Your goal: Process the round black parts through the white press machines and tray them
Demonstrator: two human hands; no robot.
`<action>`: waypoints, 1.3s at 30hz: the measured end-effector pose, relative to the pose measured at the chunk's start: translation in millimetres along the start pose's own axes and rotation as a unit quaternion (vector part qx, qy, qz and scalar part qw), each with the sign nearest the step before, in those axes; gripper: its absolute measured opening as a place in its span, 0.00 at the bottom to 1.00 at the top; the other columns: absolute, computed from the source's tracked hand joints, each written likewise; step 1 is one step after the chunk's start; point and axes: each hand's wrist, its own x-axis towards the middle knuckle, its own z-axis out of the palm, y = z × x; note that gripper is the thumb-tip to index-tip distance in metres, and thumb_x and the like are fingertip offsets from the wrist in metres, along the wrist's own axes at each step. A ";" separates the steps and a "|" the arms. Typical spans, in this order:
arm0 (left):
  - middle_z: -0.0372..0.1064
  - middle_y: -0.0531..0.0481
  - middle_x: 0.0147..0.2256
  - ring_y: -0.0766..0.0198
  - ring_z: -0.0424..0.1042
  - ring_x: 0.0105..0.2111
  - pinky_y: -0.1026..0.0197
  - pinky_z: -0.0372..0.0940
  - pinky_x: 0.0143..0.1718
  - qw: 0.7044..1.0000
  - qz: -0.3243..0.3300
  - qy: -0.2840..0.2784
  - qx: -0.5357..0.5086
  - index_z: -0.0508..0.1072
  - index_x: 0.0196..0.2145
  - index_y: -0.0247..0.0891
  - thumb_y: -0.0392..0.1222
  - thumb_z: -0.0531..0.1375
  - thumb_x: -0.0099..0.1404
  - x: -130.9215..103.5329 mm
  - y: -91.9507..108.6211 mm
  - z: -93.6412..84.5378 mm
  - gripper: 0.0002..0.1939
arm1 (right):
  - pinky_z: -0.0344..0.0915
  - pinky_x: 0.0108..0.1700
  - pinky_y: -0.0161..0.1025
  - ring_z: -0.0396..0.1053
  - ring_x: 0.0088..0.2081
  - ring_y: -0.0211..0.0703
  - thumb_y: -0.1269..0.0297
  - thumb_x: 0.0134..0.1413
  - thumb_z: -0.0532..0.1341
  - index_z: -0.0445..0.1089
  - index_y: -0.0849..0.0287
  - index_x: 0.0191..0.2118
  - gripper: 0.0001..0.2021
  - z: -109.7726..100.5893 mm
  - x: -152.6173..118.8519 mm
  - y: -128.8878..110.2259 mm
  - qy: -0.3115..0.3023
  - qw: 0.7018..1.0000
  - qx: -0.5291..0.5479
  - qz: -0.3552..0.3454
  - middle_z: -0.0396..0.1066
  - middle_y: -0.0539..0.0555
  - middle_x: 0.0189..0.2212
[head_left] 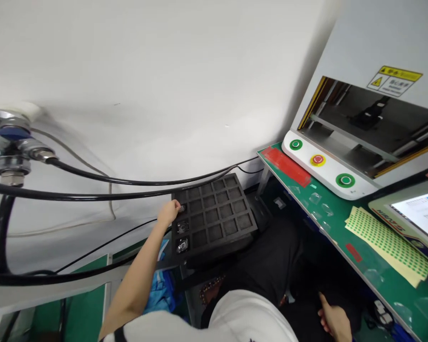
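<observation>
My left hand (169,213) reaches to the far left corner of a black compartment tray (214,216). Its thumb and fingers are closed in a pinch on a small silvery part (182,208) in the corner compartment, mostly covered by the fingertips. Two similar parts, one nearer part (182,227) and one nearest part (182,245), lie in compartments along the same left edge. The other compartments show only dark bottoms. Down by my dark-clothed leg, my right hand (335,320) has its index finger stretched out and the others loosely curled, with nothing visible in it.
Black hoses (146,182) run across in front of the wall, above the tray's far edge. At right, a green bench (306,199) carries a press machine (319,161) with buttons, a sheet of green dots (388,244), clear film scraps and a screen (421,213).
</observation>
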 end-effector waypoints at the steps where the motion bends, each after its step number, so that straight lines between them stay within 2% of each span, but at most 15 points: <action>1: 0.71 0.45 0.44 0.59 0.71 0.43 0.50 0.67 0.46 1.000 0.012 0.022 0.004 0.70 0.46 0.34 0.47 0.56 0.69 -4.5 10.7 -2.7 0.15 | 0.72 0.26 0.42 0.75 0.21 0.51 0.40 0.58 0.45 0.65 0.52 0.12 0.32 0.9 -2.8 -1.1 0.001 1.000 0.001 -0.003 0.73 0.61 0.17; 5: 0.72 0.44 0.46 0.54 0.70 0.48 0.53 0.62 0.49 0.994 0.062 0.091 0.007 0.70 0.47 0.40 0.46 0.49 0.71 -11.3 58.7 -7.7 0.15 | 0.69 0.23 0.38 0.73 0.18 0.46 0.42 0.59 0.49 0.68 0.57 0.14 0.31 3.7 -12.4 -7.6 0.006 1.000 0.005 -0.010 0.73 0.61 0.16; 7: 0.72 0.42 0.47 0.52 0.70 0.49 0.53 0.62 0.48 0.993 0.051 0.102 0.008 0.71 0.47 0.39 0.45 0.50 0.70 -6.2 69.6 -10.5 0.14 | 0.67 0.22 0.36 0.72 0.16 0.44 0.43 0.59 0.49 0.68 0.60 0.16 0.31 4.6 -16.0 -8.6 0.010 1.000 0.011 -0.006 0.72 0.60 0.15; 8: 0.72 0.41 0.46 0.52 0.70 0.48 0.52 0.63 0.48 0.994 0.034 0.102 0.009 0.71 0.46 0.37 0.44 0.52 0.70 -2.1 68.7 -12.6 0.13 | 0.66 0.21 0.35 0.72 0.16 0.43 0.44 0.60 0.49 0.69 0.60 0.16 0.30 5.1 -17.5 -7.8 0.012 1.000 0.014 -0.004 0.72 0.59 0.15; 10: 0.72 0.41 0.45 0.54 0.71 0.46 0.50 0.65 0.47 0.995 -0.016 0.093 0.011 0.71 0.46 0.34 0.44 0.55 0.69 6.8 54.3 -17.5 0.13 | 0.65 0.22 0.34 0.73 0.18 0.43 0.45 0.61 0.48 0.69 0.60 0.18 0.30 6.0 -20.0 -3.6 0.015 1.000 0.020 -0.004 0.73 0.58 0.16; 14: 0.71 0.45 0.44 0.59 0.72 0.43 0.51 0.68 0.45 0.993 -0.108 0.054 0.001 0.71 0.45 0.34 0.46 0.58 0.67 17.4 4.4 -18.0 0.14 | 0.65 0.23 0.33 0.74 0.20 0.42 0.47 0.61 0.49 0.71 0.59 0.19 0.28 6.0 -20.8 6.5 0.009 1.000 0.021 -0.009 0.74 0.57 0.18; 16: 0.71 0.45 0.44 0.59 0.72 0.43 0.52 0.69 0.44 0.993 -0.117 0.028 -0.015 0.71 0.46 0.34 0.46 0.59 0.67 20.1 -13.5 -10.0 0.14 | 0.65 0.23 0.33 0.74 0.20 0.42 0.47 0.61 0.50 0.71 0.59 0.19 0.28 4.9 -19.6 8.1 0.003 1.000 0.018 -0.008 0.74 0.56 0.18; 18: 0.70 0.45 0.45 0.59 0.72 0.43 0.52 0.69 0.44 0.993 -0.111 0.011 -0.034 0.71 0.47 0.34 0.45 0.59 0.67 24.5 -22.6 0.8 0.15 | 0.65 0.23 0.34 0.74 0.21 0.43 0.47 0.61 0.49 0.71 0.58 0.19 0.27 3.9 -18.5 7.0 0.000 1.000 0.016 -0.007 0.74 0.56 0.18; 21: 0.70 0.44 0.46 0.58 0.72 0.44 0.51 0.69 0.45 0.991 -0.115 -0.003 -0.065 0.71 0.47 0.34 0.46 0.59 0.66 36.1 -26.8 13.3 0.15 | 0.65 0.23 0.35 0.74 0.21 0.44 0.48 0.61 0.50 0.71 0.58 0.19 0.27 3.2 -18.5 4.0 0.000 1.000 0.014 -0.006 0.74 0.56 0.17; 27: 0.71 0.46 0.44 0.58 0.72 0.42 0.52 0.70 0.43 0.973 -0.162 -0.012 -0.166 0.72 0.45 0.33 0.46 0.60 0.66 54.0 -32.6 21.2 0.15 | 0.65 0.23 0.35 0.73 0.20 0.43 0.48 0.60 0.52 0.71 0.57 0.17 0.26 3.8 -19.0 3.1 0.006 1.000 0.010 0.006 0.73 0.56 0.16; 33: 0.70 0.45 0.45 0.60 0.72 0.41 0.54 0.71 0.41 0.941 -0.182 0.002 -0.287 0.70 0.47 0.33 0.45 0.59 0.67 52.8 -33.6 30.0 0.15 | 0.65 0.23 0.35 0.74 0.20 0.44 0.47 0.61 0.50 0.71 0.57 0.18 0.27 3.6 -16.6 4.4 0.003 1.000 0.013 0.003 0.73 0.55 0.16; 39: 0.71 0.46 0.42 0.63 0.73 0.37 0.57 0.71 0.37 0.917 -0.172 0.003 -0.361 0.71 0.45 0.33 0.44 0.59 0.67 46.1 -30.1 23.8 0.13 | 0.66 0.24 0.34 0.74 0.21 0.43 0.47 0.61 0.50 0.71 0.57 0.20 0.27 3.6 -14.0 7.4 0.000 1.000 0.015 0.001 0.74 0.55 0.17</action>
